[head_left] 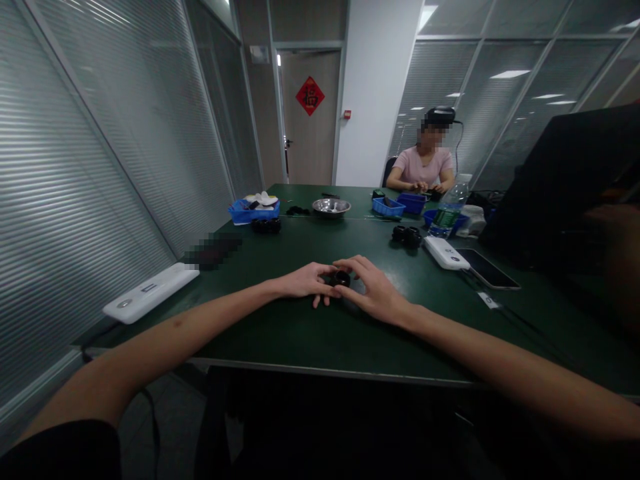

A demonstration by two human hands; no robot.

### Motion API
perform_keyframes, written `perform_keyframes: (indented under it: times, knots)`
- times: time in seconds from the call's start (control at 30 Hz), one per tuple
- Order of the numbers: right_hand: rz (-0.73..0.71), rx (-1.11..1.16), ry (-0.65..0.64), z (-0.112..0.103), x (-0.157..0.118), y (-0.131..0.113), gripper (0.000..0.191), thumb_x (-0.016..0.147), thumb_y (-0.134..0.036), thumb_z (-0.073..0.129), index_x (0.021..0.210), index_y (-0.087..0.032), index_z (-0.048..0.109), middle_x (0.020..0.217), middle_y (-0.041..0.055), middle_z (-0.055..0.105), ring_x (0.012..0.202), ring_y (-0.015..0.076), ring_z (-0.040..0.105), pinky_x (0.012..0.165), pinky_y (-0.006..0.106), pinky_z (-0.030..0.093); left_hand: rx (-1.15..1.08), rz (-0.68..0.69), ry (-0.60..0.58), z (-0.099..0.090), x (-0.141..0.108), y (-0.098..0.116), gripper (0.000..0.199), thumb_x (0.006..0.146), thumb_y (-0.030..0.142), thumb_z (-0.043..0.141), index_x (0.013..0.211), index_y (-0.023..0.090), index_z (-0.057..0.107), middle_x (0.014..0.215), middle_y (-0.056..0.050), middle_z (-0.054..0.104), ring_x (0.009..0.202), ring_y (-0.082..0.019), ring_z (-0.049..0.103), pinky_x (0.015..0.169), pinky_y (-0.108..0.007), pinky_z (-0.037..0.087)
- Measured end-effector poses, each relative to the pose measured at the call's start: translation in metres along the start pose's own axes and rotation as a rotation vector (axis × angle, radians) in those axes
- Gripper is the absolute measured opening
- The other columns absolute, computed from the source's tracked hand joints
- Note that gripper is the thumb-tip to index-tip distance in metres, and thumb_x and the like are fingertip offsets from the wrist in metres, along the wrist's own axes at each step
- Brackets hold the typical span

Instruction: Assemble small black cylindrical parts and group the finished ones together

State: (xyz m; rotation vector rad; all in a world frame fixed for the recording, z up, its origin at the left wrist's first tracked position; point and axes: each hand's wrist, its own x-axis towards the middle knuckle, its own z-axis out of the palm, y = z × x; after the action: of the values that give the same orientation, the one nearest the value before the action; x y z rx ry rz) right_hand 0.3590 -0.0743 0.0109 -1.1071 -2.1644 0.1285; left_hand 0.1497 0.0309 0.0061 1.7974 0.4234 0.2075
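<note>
Between my two hands, just above the green table [280, 340], is a small black round part [342, 279] with a ring-like rim. My left hand [311, 280] is closed on it from the left, thumb and index finger at its side, with the other fingertips showing below. My right hand [371, 288] curves around it from the right, thumb and fingertips touching its rim. Fingers cover much of the part, so its exact kind cannot be made out.
Black cylindrical parts [407, 236] lie ahead to the right, and more black parts [267, 226] to the left. A metal bowl [331, 209], blue trays [388, 208], a water bottle [449, 210], a phone [487, 268] and white power banks [151, 293] stand around. A person [424, 163] sits opposite.
</note>
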Motion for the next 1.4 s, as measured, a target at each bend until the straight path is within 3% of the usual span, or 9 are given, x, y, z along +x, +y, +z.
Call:
perform_keyframes:
  times: [0.27, 0.47, 0.63, 0.73, 0.9, 1.1, 1.23, 1.3, 1.4]
  knots:
    - [-0.084, 0.074, -0.062, -0.005, 0.000, -0.003, 0.037, 0.098, -0.023, 0.059, 0.135, -0.023, 0.056, 0.126, 0.0113, 0.061, 0.111, 0.0267, 0.060, 0.096, 0.048, 0.054, 0.002, 0.009, 0.011, 0.001, 0.001, -0.001, 0.064, 0.082, 0.039, 0.083, 0.135, 0.013, 0.057, 0.080, -0.004, 0.071, 0.058, -0.012, 0.066, 0.051, -0.022, 0.051]
    - [-0.125, 0.037, -0.036, -0.004, 0.000, -0.002, 0.041, 0.098, -0.021, 0.057, 0.139, -0.024, 0.057, 0.131, 0.0113, 0.062, 0.117, 0.0287, 0.057, 0.101, 0.051, 0.051, 0.143, 0.052, 0.032, 0.001, -0.002, 0.002, 0.067, 0.086, 0.046, 0.077, 0.141, 0.016, 0.055, 0.072, 0.002, 0.065, 0.047, -0.008, 0.054, 0.046, -0.021, 0.041]
    - [-0.053, -0.001, 0.086, -0.008, 0.002, -0.001, 0.039, 0.100, -0.025, 0.053, 0.139, -0.024, 0.060, 0.128, 0.0109, 0.065, 0.117, 0.0294, 0.057, 0.102, 0.053, 0.049, 0.414, 0.174, 0.201, -0.001, -0.004, 0.004, 0.058, 0.084, 0.049, 0.078, 0.129, 0.016, 0.065, 0.099, -0.005, 0.070, 0.076, -0.015, 0.062, 0.067, -0.027, 0.047]
    - [0.052, 0.012, 0.118, -0.009, 0.004, 0.002, 0.039, 0.100, -0.028, 0.053, 0.137, -0.024, 0.062, 0.124, 0.0119, 0.062, 0.115, 0.0288, 0.059, 0.098, 0.051, 0.053, 0.576, 0.192, 0.260, -0.004, -0.005, 0.002, 0.054, 0.087, 0.053, 0.073, 0.128, 0.018, 0.067, 0.097, -0.004, 0.071, 0.082, -0.018, 0.064, 0.075, -0.030, 0.048]
    - [0.169, 0.095, 0.130, -0.004, 0.004, 0.012, 0.028, 0.095, -0.031, 0.062, 0.121, -0.023, 0.068, 0.118, 0.0094, 0.057, 0.104, 0.0240, 0.063, 0.091, 0.045, 0.060, 0.623, 0.214, 0.340, -0.012, -0.002, -0.007, 0.050, 0.091, 0.055, 0.066, 0.128, 0.022, 0.065, 0.124, -0.007, 0.069, 0.111, -0.025, 0.065, 0.095, -0.036, 0.050]
    - [0.245, 0.063, 0.089, 0.003, 0.001, 0.026, 0.016, 0.089, -0.034, 0.069, 0.097, -0.021, 0.062, 0.113, 0.0074, 0.058, 0.099, 0.0221, 0.064, 0.092, 0.043, 0.060, 0.655, 0.128, 0.392, -0.015, 0.001, -0.012, 0.055, 0.092, 0.060, 0.060, 0.128, 0.019, 0.061, 0.123, -0.009, 0.070, 0.113, -0.026, 0.067, 0.098, -0.039, 0.051]
    - [0.332, -0.108, -0.045, 0.008, -0.001, 0.032, 0.048, 0.088, -0.041, 0.069, 0.127, -0.017, 0.058, 0.127, 0.0150, 0.062, 0.116, 0.0299, 0.062, 0.103, 0.048, 0.052, 0.734, 0.041, 0.398, -0.016, 0.004, -0.017, 0.075, 0.087, 0.071, 0.060, 0.139, 0.018, 0.055, 0.142, -0.014, 0.061, 0.128, -0.032, 0.060, 0.107, -0.044, 0.047]
    - [0.378, -0.196, -0.127, 0.011, -0.003, 0.034, 0.072, 0.090, -0.052, 0.064, 0.149, -0.014, 0.043, 0.148, 0.0208, 0.052, 0.138, 0.0361, 0.049, 0.117, 0.056, 0.037, 0.852, -0.018, 0.396, -0.017, 0.005, -0.021, 0.092, 0.084, 0.079, 0.056, 0.150, 0.016, 0.046, 0.158, -0.018, 0.045, 0.145, -0.037, 0.044, 0.118, -0.050, 0.035]
    - [0.465, -0.282, -0.253, 0.015, -0.007, 0.038, 0.087, 0.095, -0.067, 0.047, 0.160, -0.013, 0.029, 0.165, 0.0215, 0.033, 0.154, 0.0415, 0.025, 0.123, 0.069, 0.012, 0.988, -0.095, 0.347, -0.018, 0.006, -0.026, 0.105, 0.085, 0.086, 0.043, 0.159, 0.011, 0.033, 0.168, -0.018, 0.024, 0.156, -0.038, 0.022, 0.127, -0.052, 0.017]
